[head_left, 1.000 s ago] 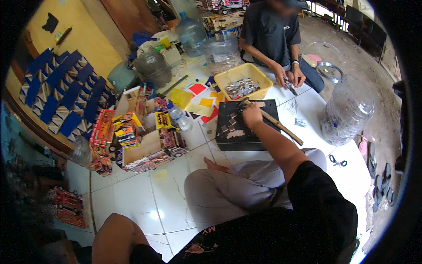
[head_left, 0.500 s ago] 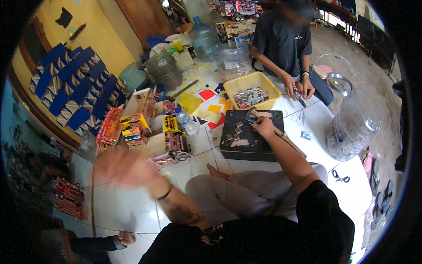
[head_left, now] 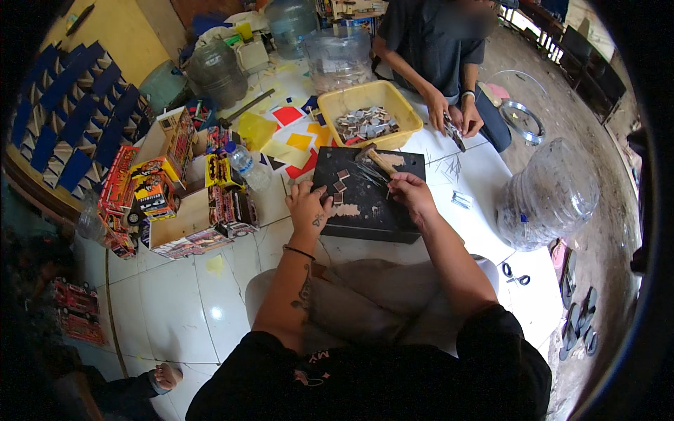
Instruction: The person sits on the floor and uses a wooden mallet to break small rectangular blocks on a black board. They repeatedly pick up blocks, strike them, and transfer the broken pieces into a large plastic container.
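A black, flat, rectangular board (head_left: 368, 200) lay on the white tiled floor (head_left: 175, 309) in front of the seated person, scuffed pale in patches and strewn with thin sticks. Small brown squares (head_left: 340, 186) sat near its left edge. The left hand (head_left: 309, 208) rested on that edge, fingers spread and lightly curled. The right hand (head_left: 411, 194) hovered over the board's middle, fingers pinched around a wooden handle (head_left: 381, 162) that pointed toward the yellow tray (head_left: 330, 107) beyond the far edge.

Even daylight, sharp centre, fisheye bending and black vignette at edges.
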`<state>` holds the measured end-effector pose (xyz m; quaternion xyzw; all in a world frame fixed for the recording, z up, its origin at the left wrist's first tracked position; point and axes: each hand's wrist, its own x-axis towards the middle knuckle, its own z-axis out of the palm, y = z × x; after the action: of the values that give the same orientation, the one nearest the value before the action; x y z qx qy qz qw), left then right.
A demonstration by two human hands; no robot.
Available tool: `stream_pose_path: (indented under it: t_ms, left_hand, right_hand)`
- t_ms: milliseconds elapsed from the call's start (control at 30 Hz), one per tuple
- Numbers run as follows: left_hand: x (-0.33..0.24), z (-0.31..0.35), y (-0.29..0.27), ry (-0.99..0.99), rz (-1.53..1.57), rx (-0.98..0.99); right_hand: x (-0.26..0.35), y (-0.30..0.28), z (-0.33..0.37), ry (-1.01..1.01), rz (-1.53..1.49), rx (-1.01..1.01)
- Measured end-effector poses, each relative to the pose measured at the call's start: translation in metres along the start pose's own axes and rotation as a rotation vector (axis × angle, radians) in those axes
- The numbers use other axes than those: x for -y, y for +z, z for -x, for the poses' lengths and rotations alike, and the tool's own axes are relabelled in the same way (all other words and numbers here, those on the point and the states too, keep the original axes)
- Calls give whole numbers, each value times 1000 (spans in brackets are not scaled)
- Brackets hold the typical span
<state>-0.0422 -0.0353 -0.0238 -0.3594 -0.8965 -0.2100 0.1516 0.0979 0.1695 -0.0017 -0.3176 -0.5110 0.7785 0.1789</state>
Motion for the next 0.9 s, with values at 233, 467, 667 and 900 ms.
stream_pose_path:
  t_ms: [233,467,667,900]
  left_hand:
    - [-13,-5,-7,-74,524,42]
    - [-53,2,22,101,810,89]
    - [-45,4,28,153,719,49]
    - [-44,2,25,19,825,120]
  right_hand:
    - [-14,3,-7,-245,96,51]
    - [-22,19,-3,-500,182,92]
    - [-19,32,14,-651,579,118]
    - [-9,39,25,-738,718,79]
